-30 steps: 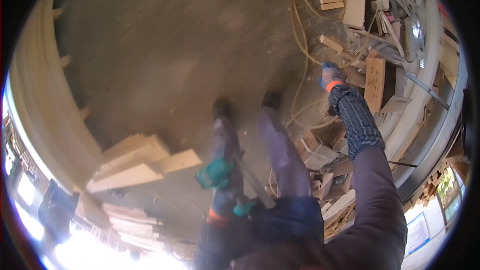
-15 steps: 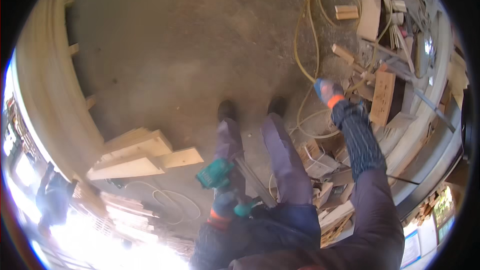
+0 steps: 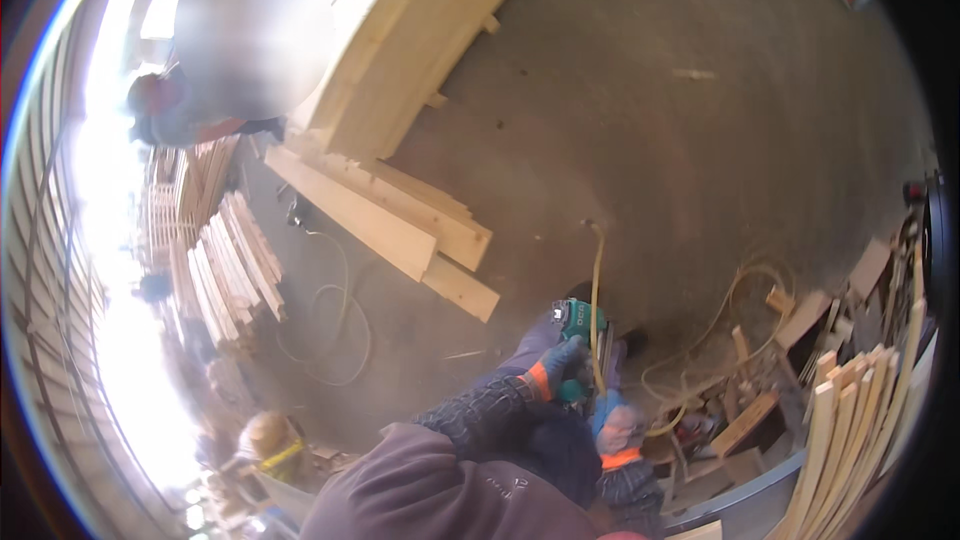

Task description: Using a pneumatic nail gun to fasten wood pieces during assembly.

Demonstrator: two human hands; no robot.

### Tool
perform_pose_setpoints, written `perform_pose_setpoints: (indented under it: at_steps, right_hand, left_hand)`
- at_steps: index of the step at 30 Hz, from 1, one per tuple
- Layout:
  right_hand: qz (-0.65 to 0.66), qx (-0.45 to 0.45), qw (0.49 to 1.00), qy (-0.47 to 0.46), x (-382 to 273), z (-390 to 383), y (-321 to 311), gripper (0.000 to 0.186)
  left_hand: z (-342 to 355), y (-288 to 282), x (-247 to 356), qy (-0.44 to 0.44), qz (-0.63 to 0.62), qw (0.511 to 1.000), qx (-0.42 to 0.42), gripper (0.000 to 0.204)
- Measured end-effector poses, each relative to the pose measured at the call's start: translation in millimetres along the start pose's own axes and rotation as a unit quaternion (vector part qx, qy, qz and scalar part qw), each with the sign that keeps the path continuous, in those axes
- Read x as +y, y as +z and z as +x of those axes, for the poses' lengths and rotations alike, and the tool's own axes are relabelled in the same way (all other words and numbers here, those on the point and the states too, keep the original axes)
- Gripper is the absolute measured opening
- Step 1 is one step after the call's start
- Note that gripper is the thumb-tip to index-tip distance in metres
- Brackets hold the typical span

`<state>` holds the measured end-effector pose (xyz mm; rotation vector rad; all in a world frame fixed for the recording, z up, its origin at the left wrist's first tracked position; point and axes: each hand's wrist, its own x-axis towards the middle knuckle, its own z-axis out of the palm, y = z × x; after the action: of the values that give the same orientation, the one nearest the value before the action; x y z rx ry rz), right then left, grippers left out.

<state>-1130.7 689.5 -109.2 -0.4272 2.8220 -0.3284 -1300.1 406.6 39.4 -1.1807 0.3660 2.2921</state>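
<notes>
Lower centre: my left hand [image 3: 563, 360] is gripping the tool [image 3: 578, 319] | my right hand [image 3: 618, 423] is clutching the hose [image 3: 597, 290] | hose is now crossing the tool's edge, bringing both together

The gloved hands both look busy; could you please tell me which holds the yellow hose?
The right hand grips the yellow hose; the left hand holds the green tool instead.

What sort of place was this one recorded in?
Probably a woodworking shop: pale planks form a long stack, narrow wood strips are gathered at the picture's right, and the left hand holds a teal tool resembling a nail gun.
</notes>
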Motion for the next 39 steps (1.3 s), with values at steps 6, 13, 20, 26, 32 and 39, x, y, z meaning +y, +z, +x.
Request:
perform_pose_setpoints:
  at_steps: [6, 13, 20, 26, 32, 39]
  right_hand:
    - [0.177, 0.036, 0.979, -0.097, -118.5, 73.5, -228.8, 0.029]
    - [0.375, 0.033, 0.91, 0.176, -108.7, 67.6, -255.2, 0.047]
    - [0.898, -0.079, 0.417, 0.115, -154.9, 142.9, -400.8, 0.055]
    - [0.948, -0.099, 0.297, -0.052, -129.9, 114.0, -403.7, 0.05]
    - [0.896, 0.145, 0.388, 0.159, -100.5, 60.9, -419.0, 0.042]
    - [0.868, 0.364, 0.335, 0.033, -22.3, -44.9, -455.3, 0.044]
  left_hand:
    - [-77.1, 38.4, 40.2, 0.141, 0.061, 0.987, 0.051, 0.042]
    - [-173.9, 70.7, 74.4, 0.295, 0.302, 0.906, 0.012, 0.037]
    - [-276.8, 65.4, 14.2, 0.357, 0.442, 0.803, -0.18, 0.032]
    - [-326.2, 22.0, -34.3, 0.375, 0.522, 0.756, -0.127, 0.051]
    - [-377.2, -20.2, -53.5, 0.38, 0.54, 0.739, -0.132, 0.045]
    - [-419.0, -55.9, -17.3, 0.308, 0.634, 0.69, -0.165, 0.047]
